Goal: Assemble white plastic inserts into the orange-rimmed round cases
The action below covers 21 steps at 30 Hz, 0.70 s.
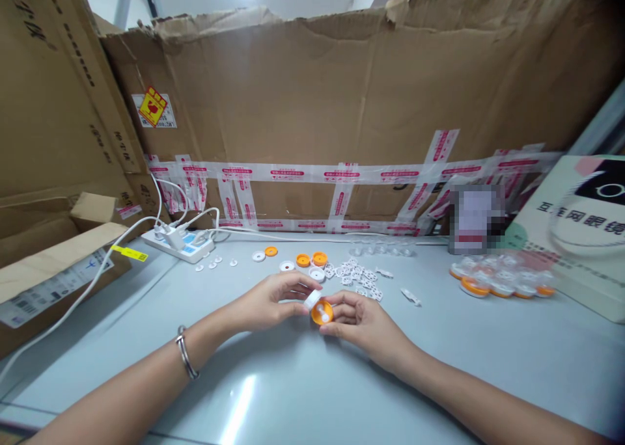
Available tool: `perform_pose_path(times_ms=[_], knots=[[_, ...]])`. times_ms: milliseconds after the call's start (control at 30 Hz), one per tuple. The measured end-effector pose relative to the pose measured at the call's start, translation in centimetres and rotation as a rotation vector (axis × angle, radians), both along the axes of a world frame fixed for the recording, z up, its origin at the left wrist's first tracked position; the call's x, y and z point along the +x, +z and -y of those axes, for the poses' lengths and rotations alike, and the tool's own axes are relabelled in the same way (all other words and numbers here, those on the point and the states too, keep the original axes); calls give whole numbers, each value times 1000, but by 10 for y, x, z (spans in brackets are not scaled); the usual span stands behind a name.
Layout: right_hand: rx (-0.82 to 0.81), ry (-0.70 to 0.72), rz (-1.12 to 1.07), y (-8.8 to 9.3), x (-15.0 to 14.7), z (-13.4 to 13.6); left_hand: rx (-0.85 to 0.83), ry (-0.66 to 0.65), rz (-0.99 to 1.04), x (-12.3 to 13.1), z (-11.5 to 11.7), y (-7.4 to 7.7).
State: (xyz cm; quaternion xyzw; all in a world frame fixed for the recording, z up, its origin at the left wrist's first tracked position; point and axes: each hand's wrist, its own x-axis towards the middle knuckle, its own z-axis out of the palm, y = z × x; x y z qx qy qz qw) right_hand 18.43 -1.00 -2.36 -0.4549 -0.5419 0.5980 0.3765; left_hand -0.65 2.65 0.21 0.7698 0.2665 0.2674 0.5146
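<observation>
Left hand (pixel 273 302) and right hand (pixel 364 321): two parts pinched, many parts loose

At the far left of the smooth grey-blue table (pixel 288 393), an open brown cardboard box (pixel 63 269) is seen, and beside it a white plastic power strip (pixel 183 252) with plugs and cables. To the right of the strip, small white plastic pegs (pixel 233 263) are scattered; it seems that these are not yet used. Next, a white round plastic disc (pixel 254 257) and a flat orange plastic ring (pixel 271 252) are laid side by side. Nearer to the hands, shallow orange plastic cups (pixel 303 260) and more white discs are placed, apparently not joined.

In the middle, a small white round plastic cap (pixel 312 299) is pinched between thumb and fingers of the left hand. Just beside it, a small round orange plastic cup (pixel 318 312) is pinched by the right hand. Something small and white is seen inside this cup, so it is perhaps partly filled; whether cap and cup are touching cannot be told.

Beyond the right hand, flat white plastic pieces with holes (pixel 367 275) are heaped, and behind them clear plastic domes (pixel 381 250) are lined up. Farther right, orange-and-white round units with clear tops (pixel 502 277) are gathered in a cluster. By their look, these are already put together. A good share of the parts is judged to be left.
</observation>
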Motion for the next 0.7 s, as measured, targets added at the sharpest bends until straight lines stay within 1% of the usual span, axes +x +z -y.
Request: perform_pose_path(times_ms=[167,333,400,533,700], knots=[[13,6,-17,-1,0,0,164,2,-70,0,3,2],[16,16,-25,-1,-1,1,391,16,-209,2,10,11],[22,15,-25,-1,-1,1,458,21,-246,4,13,14],[16,6,-30,-1,-2,2,514,4,-256,5,16,14],[11,11,-44,1,-3,3,534,-22,-248,5,17,10]])
